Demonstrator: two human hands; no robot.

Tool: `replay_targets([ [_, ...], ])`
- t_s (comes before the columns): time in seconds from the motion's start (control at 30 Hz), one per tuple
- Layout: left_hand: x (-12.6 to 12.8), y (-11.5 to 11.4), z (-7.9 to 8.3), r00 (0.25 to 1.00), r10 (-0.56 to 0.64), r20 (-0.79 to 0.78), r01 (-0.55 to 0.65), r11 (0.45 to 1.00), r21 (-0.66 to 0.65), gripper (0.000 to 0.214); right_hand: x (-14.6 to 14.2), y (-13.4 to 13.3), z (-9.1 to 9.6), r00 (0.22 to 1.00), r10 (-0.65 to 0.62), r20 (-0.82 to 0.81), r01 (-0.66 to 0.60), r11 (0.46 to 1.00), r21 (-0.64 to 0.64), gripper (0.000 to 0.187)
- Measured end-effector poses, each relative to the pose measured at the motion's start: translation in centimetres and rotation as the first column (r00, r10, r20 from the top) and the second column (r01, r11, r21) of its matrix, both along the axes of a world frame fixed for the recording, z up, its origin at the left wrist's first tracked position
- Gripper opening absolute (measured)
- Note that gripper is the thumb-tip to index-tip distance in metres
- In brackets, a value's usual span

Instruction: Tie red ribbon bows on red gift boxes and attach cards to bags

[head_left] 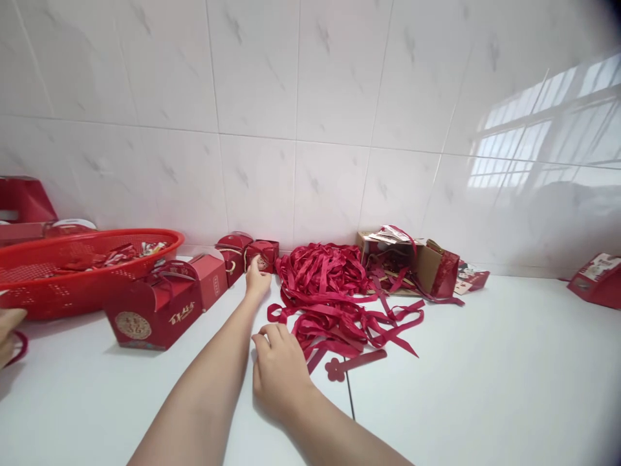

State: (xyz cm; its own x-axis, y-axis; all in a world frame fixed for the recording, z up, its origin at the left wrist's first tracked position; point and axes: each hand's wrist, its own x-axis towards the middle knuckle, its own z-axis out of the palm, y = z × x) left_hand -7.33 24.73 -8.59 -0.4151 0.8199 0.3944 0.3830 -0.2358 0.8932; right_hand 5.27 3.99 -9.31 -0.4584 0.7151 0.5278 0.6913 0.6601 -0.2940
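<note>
My left hand (258, 279) stretches to the tiled wall, with its fingers closed at the front of a small red gift box (270, 248). Part of the grip is hidden by the hand itself. Beside that box stands another small red box (233, 249) with a pale cord. My right hand (281, 362) rests on the white table, fingers loosely curled in and nothing visible in them. It lies at the left edge of a tangled heap of dark red ribbons (323, 268). A flat red strip with a flower-shaped end (336, 369) lies just right of it.
To the left are a red plastic basket (167, 238) of small wrapped packets and a larger red gift box (155, 314). Another person's hand (8, 333) with a red loop enters at the left edge. An open carton (429, 268) stands right of the ribbons; another red box (596, 281) is far right.
</note>
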Motion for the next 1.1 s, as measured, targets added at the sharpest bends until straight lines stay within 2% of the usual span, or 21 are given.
replay_targets([
  [0.13, -1.0, 1.2, 0.1, 0.962, -0.124, 0.242, 0.147, 0.986, -0.081, 0.077, 0.1, 0.0, 0.2, 0.999, -0.006, 0.031, 0.008, 0.999, -0.047, 0.039],
  [0.27, -1.5, 1.4, 0.6, 0.885, -0.188, 0.426, 0.238, 0.969, -0.068, 0.073, 0.1, 0.0, 0.2, 0.999, 0.001, 0.049, 0.002, 0.998, -0.064, 0.038],
  [0.37, -1.4, 1.5, 0.7, 0.857, -0.204, 0.474, 0.261, 0.964, -0.058, 0.068, 0.1, 0.0, 0.1, 0.999, 0.023, 0.04, -0.021, 0.998, -0.055, 0.033],
  [0.47, -0.9, 1.6, 0.4, 0.864, -0.21, 0.458, 0.276, 0.958, -0.081, 0.059, 0.2, -0.1, 0.2, 0.999, 0.044, 0.029, -0.042, 0.998, -0.05, 0.03],
  [0.7, 0.1, 1.5, 0.0, 0.943, -0.197, 0.267, 0.237, 0.963, -0.126, 0.027, 0.3, -0.1, 0.0, 0.997, 0.07, 0.022, -0.069, 0.997, -0.041, 0.03],
  [0.9, 0.4, 1.2, -0.3, 0.991, -0.13, -0.037, 0.124, 0.984, -0.128, 0.018, 0.4, 0.1, -0.1, 0.996, 0.076, 0.041, -0.074, 0.996, -0.052, 0.022],
  [1.0, 0.5, 1.2, -0.5, 0.973, -0.035, -0.227, 0.009, 0.993, -0.115, 0.011, 0.5, 0.2, -0.2, 0.995, 0.083, 0.048, -0.08, 0.994, -0.07, 0.02],
  [1.1, 0.5, 1.0, -0.6, 0.919, 0.004, -0.395, -0.056, 0.991, -0.122, 0.004, 0.7, 0.3, -0.4, 0.993, 0.105, 0.054, -0.099, 0.991, -0.089, 0.019],
])
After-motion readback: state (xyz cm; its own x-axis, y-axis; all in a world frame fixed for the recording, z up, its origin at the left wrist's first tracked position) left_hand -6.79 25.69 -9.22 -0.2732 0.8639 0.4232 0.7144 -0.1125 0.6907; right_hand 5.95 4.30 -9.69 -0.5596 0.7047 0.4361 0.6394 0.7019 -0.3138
